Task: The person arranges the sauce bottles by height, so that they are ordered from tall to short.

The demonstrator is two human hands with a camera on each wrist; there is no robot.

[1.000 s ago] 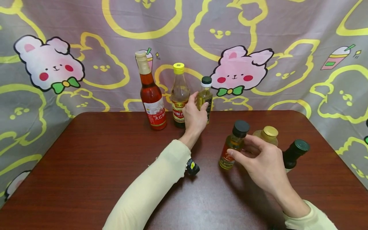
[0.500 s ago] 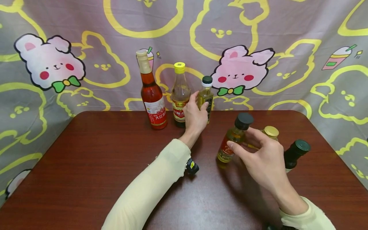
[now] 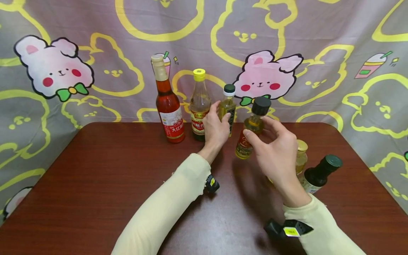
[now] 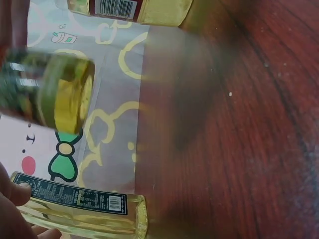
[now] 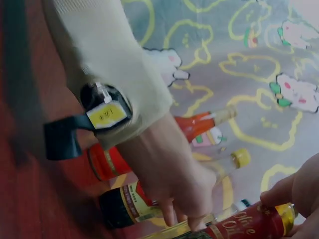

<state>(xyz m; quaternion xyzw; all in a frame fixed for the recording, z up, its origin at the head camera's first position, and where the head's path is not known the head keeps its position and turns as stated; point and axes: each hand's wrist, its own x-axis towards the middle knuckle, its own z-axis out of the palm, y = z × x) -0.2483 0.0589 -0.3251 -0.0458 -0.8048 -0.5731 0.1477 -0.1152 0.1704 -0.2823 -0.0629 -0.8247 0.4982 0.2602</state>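
My right hand grips a small black-capped olive oil bottle, tilted and raised off the tabletop. In the right wrist view its red "Olive Oil" label can be read. Farther back, my left hand holds a slim green-capped bottle of pale yellow liquid, which stands upright. The left wrist view has the thumb and fingers at the upper part of that bottle. There the olive oil bottle appears blurred, close beside it.
Left of my left hand stand a yellow-capped dark-sauce bottle and a tall bottle of red liquid. To the right are a gold-capped jar, partly behind my right hand, and a dark green-capped bottle. A patterned curtain hangs behind the table.
My right hand has lifted the olive oil bottle and carried it back and slightly left, toward the green-capped bottle. The left hand stays where it was.
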